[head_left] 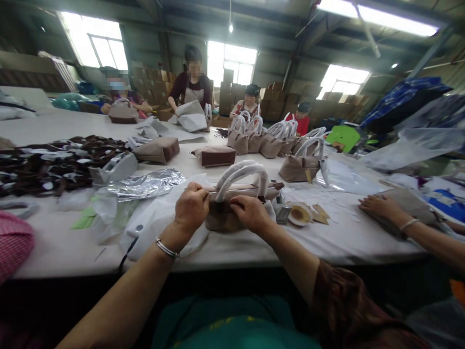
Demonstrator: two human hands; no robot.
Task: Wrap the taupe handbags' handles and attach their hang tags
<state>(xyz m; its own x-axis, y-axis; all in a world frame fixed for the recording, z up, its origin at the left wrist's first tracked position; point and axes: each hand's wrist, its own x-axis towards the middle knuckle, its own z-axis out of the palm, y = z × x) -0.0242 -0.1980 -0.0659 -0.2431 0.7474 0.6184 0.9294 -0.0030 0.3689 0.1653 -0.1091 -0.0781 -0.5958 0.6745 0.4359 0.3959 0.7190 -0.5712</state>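
A taupe handbag [225, 220] stands upright on the white-covered table, close to its front edge. Its two handles [238, 174] are wrapped in white material and arch above the top. At the bag's upper left end, my left hand [192, 206] is closed on the top edge, thumb and fingers pressed together. My right hand [250, 212] pinches at the front of the bag, just below the top edge and near the middle. What lies between its fingertips is too small to make out. A silver bangle is on my left wrist.
Several wrapped-handle bags [271, 145] stand beyond. Brown straps [61, 165], a tape dispenser [115, 169] and silvery film [148, 184] lie left. A tape roll [301, 214] is right of the bag. Another person's hand [381, 207] rests on a bag at right; several people work opposite.
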